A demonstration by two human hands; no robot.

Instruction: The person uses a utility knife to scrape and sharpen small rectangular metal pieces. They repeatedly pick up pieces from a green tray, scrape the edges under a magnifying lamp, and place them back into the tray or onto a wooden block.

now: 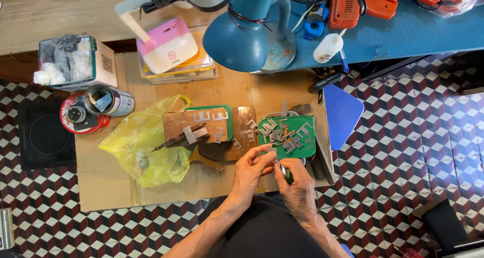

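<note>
A: Where are your hands?

B: Your left hand point(250, 171) and right hand point(298, 187) meet at the near edge of the cardboard sheet point(101, 187), fingertips pinched together on a small metal piece point(279, 166).

A: And around them?

B: Just beyond sits the green tray point(308, 148) of grey metal stampings point(280, 132); the yellow bag point(138, 142) lies to your left.
</note>
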